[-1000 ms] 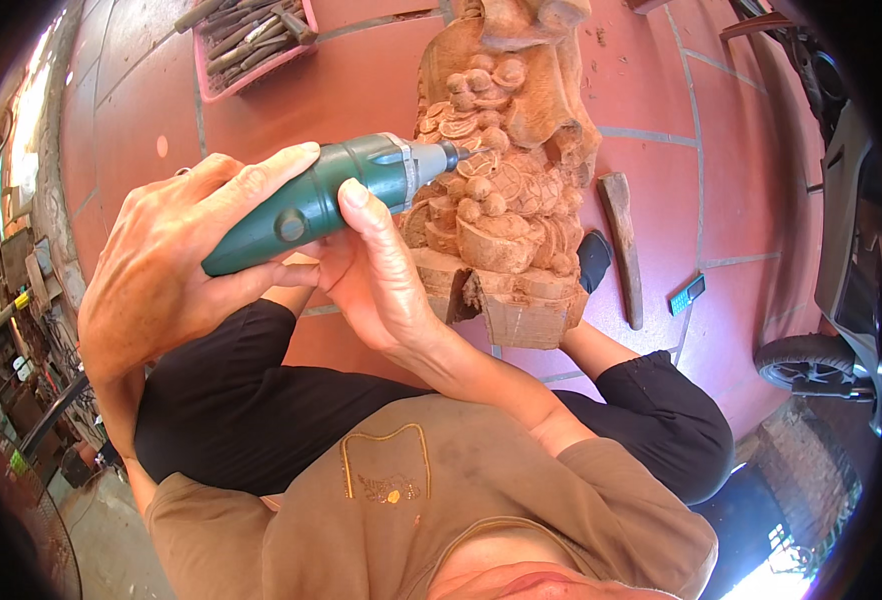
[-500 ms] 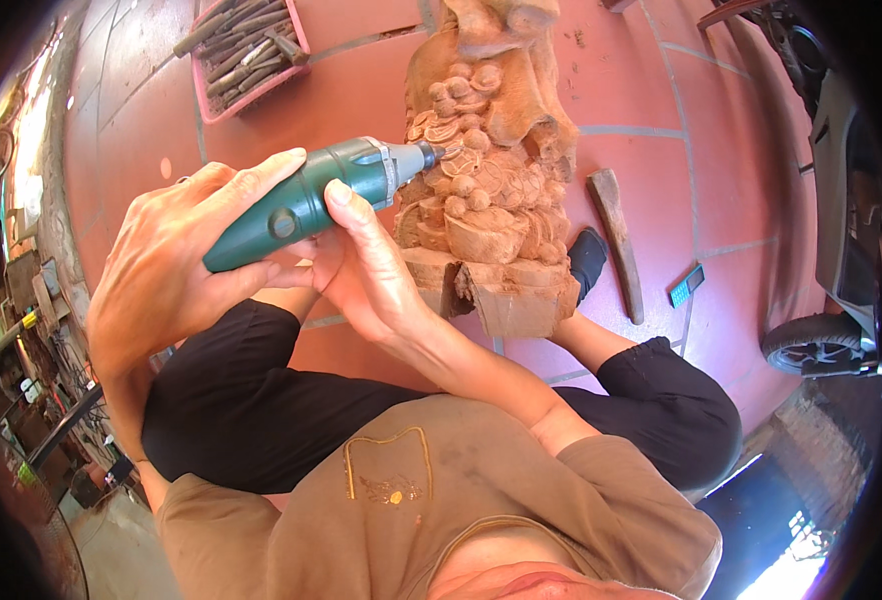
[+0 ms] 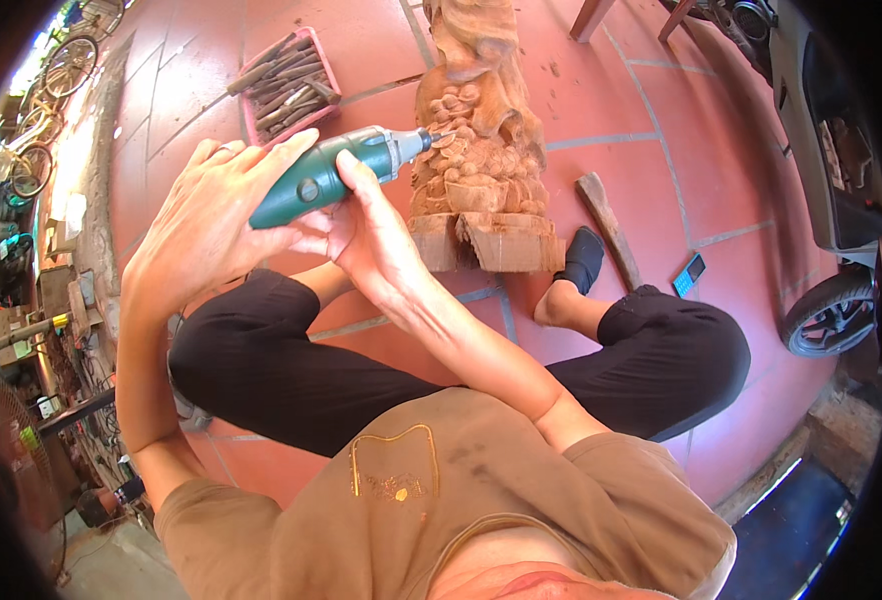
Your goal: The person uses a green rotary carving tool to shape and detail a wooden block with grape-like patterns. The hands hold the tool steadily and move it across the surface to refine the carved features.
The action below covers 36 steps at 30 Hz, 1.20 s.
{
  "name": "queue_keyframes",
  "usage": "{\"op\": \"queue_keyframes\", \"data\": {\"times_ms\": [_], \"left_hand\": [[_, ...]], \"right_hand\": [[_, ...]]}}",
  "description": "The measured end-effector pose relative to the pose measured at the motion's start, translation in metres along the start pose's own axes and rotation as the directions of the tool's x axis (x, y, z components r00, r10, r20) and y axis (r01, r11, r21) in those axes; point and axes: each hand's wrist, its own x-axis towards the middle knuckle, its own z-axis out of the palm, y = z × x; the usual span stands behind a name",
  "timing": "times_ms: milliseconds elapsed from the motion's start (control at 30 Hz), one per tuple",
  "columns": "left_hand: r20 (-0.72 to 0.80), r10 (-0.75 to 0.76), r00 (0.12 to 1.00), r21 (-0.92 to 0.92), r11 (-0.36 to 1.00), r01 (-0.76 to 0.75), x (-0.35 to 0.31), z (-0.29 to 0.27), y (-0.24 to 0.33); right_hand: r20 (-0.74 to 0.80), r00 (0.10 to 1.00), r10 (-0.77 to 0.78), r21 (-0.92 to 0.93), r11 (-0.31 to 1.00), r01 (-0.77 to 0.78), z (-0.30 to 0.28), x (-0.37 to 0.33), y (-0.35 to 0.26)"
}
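A green rotary tool (image 3: 296, 178) with a grey nose lies across both my hands, its tip pointing right. My left hand (image 3: 196, 205) is wrapped over the rear and top of its body. From below and in front, my right hand (image 3: 373, 235) grips it, thumb pressed along the side near the nose. The slim bit ends at the left part of a brown wood carving (image 3: 491, 185) with rounded balls and folds in relief. Whether the bit touches the wood, I cannot tell. The carving stands or lies on the floor between my legs, its far end cut off by the frame.
A pink basket (image 3: 335, 72) of wooden-handled tools sits at the far left of the red tiled floor (image 3: 601, 95). Right of the carving lie a wooden club (image 3: 609, 228) and a blue mobile phone (image 3: 690, 274). A motorbike wheel (image 3: 833, 312) is at the right; bicycles (image 3: 69, 65) stand far left.
The view has tilted, so the carving looks smaller and higher, and more of the far left shows. Both hands keep their grip on the rotary tool, its bit still at the carving's left part.
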Motion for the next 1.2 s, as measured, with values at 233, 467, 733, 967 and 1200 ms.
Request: {"op": "queue_keyframes", "data": {"times_ms": [233, 467, 733, 967, 1200], "left_hand": [[-0.089, 0.06, 0.994, 0.015, 0.998, -0.059, -0.01, 0.001, 0.015], [0.004, 0.034, 0.999, -0.02, 0.999, -0.034, 0.008, 0.015, 0.02], [0.115, -0.065, 0.991, -0.259, 0.962, 0.093, 0.012, 0.033, 0.0], [0.076, -0.09, 0.993, -0.259, 0.96, 0.106, 0.004, 0.052, -0.027], [0.133, -0.129, 0.983, -0.268, 0.95, 0.161, 0.02, 0.046, -0.028]], "right_hand": [[-0.021, 0.999, -0.037, -0.001, 0.999, 0.037, 0.007, -0.018, 0.001], [0.01, 0.998, -0.062, 0.013, 0.998, 0.061, 0.003, -0.025, -0.004], [-0.02, 1.0, 0.011, -0.009, 1.0, -0.011, -0.02, -0.01, 0.0], [0.013, 0.994, 0.111, 0.033, 0.993, -0.111, -0.028, 0.005, 0.008], [0.05, 0.991, 0.126, 0.06, 0.99, -0.129, -0.049, 0.019, 0.006]]}}
